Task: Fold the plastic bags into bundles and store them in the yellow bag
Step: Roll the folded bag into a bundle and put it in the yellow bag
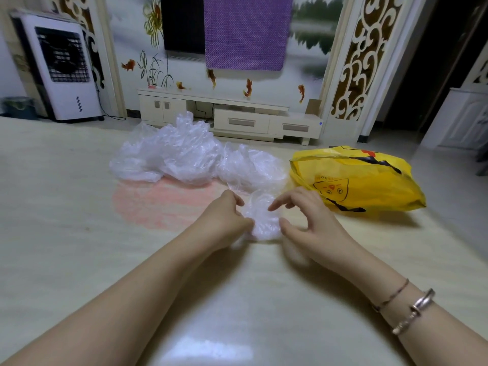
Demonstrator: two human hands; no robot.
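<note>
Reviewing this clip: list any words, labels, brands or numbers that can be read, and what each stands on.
None can be read with confidence.
yellow bag: a short line of orange letters above a cartoon face, too blurred to read.
white air cooler: dark marks low on its front, not legible as text.
clear plastic bags: no print visible.

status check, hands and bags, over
Left hand and right hand both pinching a small clear bag on the floor. Loose bag pile behind. Yellow bag right, path clear.
</note>
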